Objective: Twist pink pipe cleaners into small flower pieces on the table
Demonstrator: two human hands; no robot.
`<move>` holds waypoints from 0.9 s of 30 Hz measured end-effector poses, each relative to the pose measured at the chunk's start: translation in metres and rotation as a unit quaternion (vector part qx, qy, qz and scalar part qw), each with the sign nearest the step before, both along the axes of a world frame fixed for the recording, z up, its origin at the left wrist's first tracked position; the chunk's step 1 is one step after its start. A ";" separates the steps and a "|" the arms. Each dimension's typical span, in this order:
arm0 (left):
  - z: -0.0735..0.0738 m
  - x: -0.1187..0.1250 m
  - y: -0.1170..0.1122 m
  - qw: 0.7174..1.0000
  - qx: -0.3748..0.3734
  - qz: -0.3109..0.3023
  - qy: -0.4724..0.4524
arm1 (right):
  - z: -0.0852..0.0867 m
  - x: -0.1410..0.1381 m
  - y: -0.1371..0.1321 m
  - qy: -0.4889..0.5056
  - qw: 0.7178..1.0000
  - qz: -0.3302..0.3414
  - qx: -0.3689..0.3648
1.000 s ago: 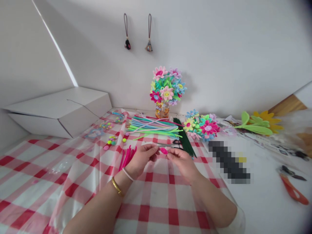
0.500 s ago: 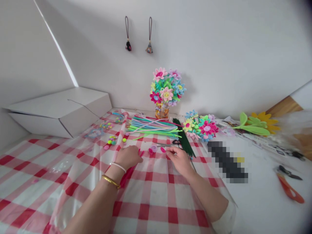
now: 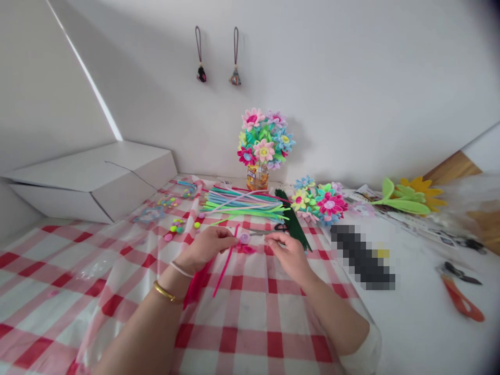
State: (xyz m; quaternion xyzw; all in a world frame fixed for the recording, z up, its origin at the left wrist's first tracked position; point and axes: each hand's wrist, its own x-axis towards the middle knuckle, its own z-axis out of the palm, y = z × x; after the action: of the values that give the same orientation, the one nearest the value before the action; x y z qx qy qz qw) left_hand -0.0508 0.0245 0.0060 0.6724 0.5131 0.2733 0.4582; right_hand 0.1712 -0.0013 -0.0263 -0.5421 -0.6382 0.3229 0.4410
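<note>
My left hand (image 3: 207, 247) is closed on a pink pipe cleaner (image 3: 224, 263) that slants down toward me over the checked cloth. My right hand (image 3: 287, 250) hovers just right of it, fingers pinched near a small pink folded piece (image 3: 247, 250) lying on the cloth. A little purple coil (image 3: 244, 238) sits between the two hands. More pink pipe cleaners (image 3: 194, 285) lie under my left wrist. Scissors (image 3: 269, 229) rest just beyond my right hand.
A sheaf of coloured pipe cleaners (image 3: 246, 203) and dark green stems (image 3: 294, 221) lie behind the hands. A flower bouquet in a jar (image 3: 263, 143), loose flowers (image 3: 320, 200), pompoms (image 3: 177, 225), a white box (image 3: 94, 179) and orange pliers (image 3: 461, 302) surround them.
My left hand reached to the pink pile and came back holding one long pink pipe cleaner. The pink folded piece went from my fingers down onto the cloth beside the purple coil.
</note>
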 end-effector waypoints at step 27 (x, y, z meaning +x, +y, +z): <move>-0.016 0.031 -0.018 0.944 -0.214 -0.123 -0.220 | 0.016 0.002 -0.009 0.134 0.988 -0.003 -0.080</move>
State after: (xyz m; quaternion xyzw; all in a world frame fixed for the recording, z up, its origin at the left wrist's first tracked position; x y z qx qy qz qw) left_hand -0.0200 0.0066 -0.0101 0.5396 0.3586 0.2397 0.7231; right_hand 0.1734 -0.0101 -0.0106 -0.5293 -0.5439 0.4415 0.4787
